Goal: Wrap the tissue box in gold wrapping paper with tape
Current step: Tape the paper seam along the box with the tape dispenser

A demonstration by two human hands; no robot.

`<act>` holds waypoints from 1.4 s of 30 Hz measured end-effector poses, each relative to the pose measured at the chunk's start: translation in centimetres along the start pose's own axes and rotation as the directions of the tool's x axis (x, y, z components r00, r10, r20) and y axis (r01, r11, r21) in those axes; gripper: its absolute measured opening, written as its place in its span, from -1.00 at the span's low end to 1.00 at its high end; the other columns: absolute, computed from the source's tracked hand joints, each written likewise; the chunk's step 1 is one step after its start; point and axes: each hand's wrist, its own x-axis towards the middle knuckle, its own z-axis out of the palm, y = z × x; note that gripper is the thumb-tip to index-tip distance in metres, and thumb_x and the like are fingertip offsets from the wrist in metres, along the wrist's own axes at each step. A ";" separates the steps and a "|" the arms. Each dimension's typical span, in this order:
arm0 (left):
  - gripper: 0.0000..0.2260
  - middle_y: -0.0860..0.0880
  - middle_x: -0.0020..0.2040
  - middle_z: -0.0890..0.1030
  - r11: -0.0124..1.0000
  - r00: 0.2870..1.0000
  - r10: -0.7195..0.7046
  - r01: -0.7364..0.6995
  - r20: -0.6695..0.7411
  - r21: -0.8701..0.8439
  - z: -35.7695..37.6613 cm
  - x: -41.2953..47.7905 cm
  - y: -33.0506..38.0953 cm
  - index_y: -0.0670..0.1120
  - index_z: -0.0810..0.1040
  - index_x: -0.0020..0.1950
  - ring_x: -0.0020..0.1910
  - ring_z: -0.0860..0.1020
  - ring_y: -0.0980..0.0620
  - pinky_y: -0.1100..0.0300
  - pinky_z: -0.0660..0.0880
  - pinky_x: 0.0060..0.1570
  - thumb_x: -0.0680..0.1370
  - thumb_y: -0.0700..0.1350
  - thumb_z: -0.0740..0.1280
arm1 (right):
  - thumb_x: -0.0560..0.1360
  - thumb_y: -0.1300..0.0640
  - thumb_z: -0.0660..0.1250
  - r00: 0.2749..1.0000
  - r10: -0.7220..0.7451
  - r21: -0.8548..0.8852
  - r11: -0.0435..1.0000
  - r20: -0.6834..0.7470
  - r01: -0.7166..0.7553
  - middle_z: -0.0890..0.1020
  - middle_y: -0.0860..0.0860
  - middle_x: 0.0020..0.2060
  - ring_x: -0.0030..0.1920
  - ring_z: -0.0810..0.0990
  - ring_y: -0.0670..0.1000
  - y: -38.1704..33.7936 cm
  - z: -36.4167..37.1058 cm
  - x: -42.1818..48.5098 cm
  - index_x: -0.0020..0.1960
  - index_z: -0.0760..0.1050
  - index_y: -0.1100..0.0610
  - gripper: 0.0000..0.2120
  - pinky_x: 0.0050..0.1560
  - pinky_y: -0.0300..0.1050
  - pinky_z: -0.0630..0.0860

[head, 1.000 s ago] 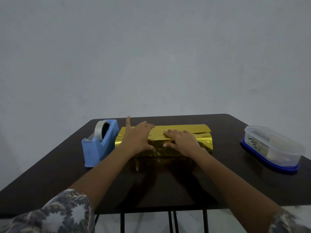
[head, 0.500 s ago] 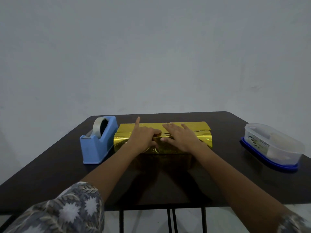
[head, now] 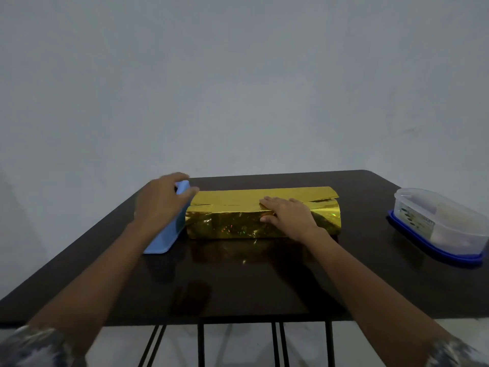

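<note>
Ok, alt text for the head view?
A person's right hand presses flat on the seam of a box wrapped in gold paper on a dark table; the left hand covers the top of a blue plastic tape dispenser beside it. A clear plastic tub sits far right.

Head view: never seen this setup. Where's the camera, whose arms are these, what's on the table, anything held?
No machine here: a person works with bare hands, and the one camera sits on their head, looking forward and down. On the dark table lies a gold-wrapped box. The right hand presses flat on its top seam, holding it shut. The left hand is over the blue tape dispenser beside the box's left end; its fingertips are hidden, so whether it grips anything is unclear. A clear plastic container with a blue base stands apart at the right.
</note>
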 end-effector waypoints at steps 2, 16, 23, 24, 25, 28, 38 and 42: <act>-0.61 -0.12 0.19 0.58 0.966 0.972 -0.236 0.234 0.004 0.106 -2.2 0.5 -3.0 -0.11 0.55 0.22 0.14 0.52 -0.16 0.04 0.41 0.05 0.53 0.13 0.30 | 0.60 -0.14 0.07 1.000 -0.003 -0.001 1.000 -0.010 0.003 0.22 -0.08 0.49 0.47 0.21 -0.04 0.0 0.1 0.1 0.51 0.14 -0.02 -0.48 0.44 -0.04 0.13; -0.83 -0.13 -0.05 0.53 0.481 0.577 -0.626 0.815 0.525 -0.323 -4.2 2.2 -5.2 -0.21 0.53 -0.11 -0.14 0.54 -0.11 -0.24 0.55 -0.11 0.43 -0.17 0.47 | 0.59 -0.15 0.08 1.000 0.004 0.010 1.000 0.010 -0.004 0.22 -0.08 0.49 0.46 0.23 -0.02 0.0 0.2 0.2 0.51 0.13 -0.02 -0.47 0.44 -0.03 0.13; -0.89 -0.09 -0.10 0.47 0.385 0.588 -0.622 0.805 0.517 -0.451 -4.0 1.7 -5.1 -0.18 0.49 -0.19 -0.01 0.50 -0.10 -0.31 0.40 0.16 0.50 -0.22 0.38 | 0.59 -0.15 0.08 1.000 0.002 0.007 1.000 -0.009 -0.002 0.23 -0.07 0.49 0.46 0.25 -0.01 -0.1 0.2 0.1 0.51 0.14 -0.02 -0.48 0.43 -0.03 0.16; -0.88 -0.09 -0.06 0.46 0.363 0.598 -0.617 0.793 0.511 -0.490 -4.0 1.8 -5.3 -0.17 0.48 -0.20 0.06 0.46 -0.08 -0.35 0.38 0.16 0.52 -0.21 0.36 | 0.59 -0.15 0.07 1.000 0.003 0.008 1.000 -0.010 -0.003 0.23 -0.07 0.49 0.46 0.25 -0.01 -0.1 0.3 0.2 0.51 0.14 -0.02 -0.47 0.43 -0.03 0.16; -0.87 -0.08 0.00 0.46 0.339 0.609 -0.613 0.778 0.504 -0.528 -3.9 1.7 -5.5 -0.16 0.47 -0.20 0.09 0.44 -0.06 -0.38 0.37 0.13 0.53 -0.20 0.35 | 0.59 -0.15 0.07 1.000 0.005 0.009 1.000 -0.009 -0.005 0.23 -0.07 0.49 0.46 0.25 0.00 -0.1 0.3 0.1 0.51 0.14 -0.02 -0.47 0.43 -0.02 0.16; -0.89 -0.04 -0.06 0.48 0.286 0.644 -0.604 0.725 0.470 -0.626 -3.8 1.5 -6.0 -0.13 0.48 -0.20 0.08 0.47 -0.04 -0.42 0.44 -0.16 0.52 -0.19 0.34 | 0.59 -0.15 0.08 1.000 0.008 0.011 1.000 0.001 -0.008 0.23 -0.07 0.49 0.46 0.25 0.00 -0.1 0.3 0.1 0.51 0.14 -0.01 -0.47 0.44 -0.01 0.15; -0.96 -0.03 -0.19 0.48 0.164 0.668 -0.701 0.492 0.250 -0.855 -1.8 0.2 -6.4 -0.13 0.46 -0.19 -0.03 0.56 0.02 -0.21 0.53 -0.11 0.42 -0.24 0.30 | 0.59 -0.15 0.10 1.000 0.017 0.021 1.000 0.008 -0.017 0.23 -0.06 0.49 0.46 0.24 0.00 -0.1 0.1 0.0 0.51 0.15 -0.01 -0.47 0.44 0.00 0.14; -0.80 -0.01 -0.10 0.54 0.177 0.680 -0.662 0.549 0.314 -0.817 -1.1 -0.1 -6.3 -0.12 0.53 -0.04 0.12 0.49 0.01 -0.22 0.46 0.04 0.43 -0.07 0.44 | 0.59 -0.15 0.08 1.000 0.014 0.021 1.000 0.012 -0.015 0.23 -0.05 0.49 0.47 0.23 0.00 0.1 0.2 0.1 0.51 0.14 0.00 -0.47 0.45 0.01 0.12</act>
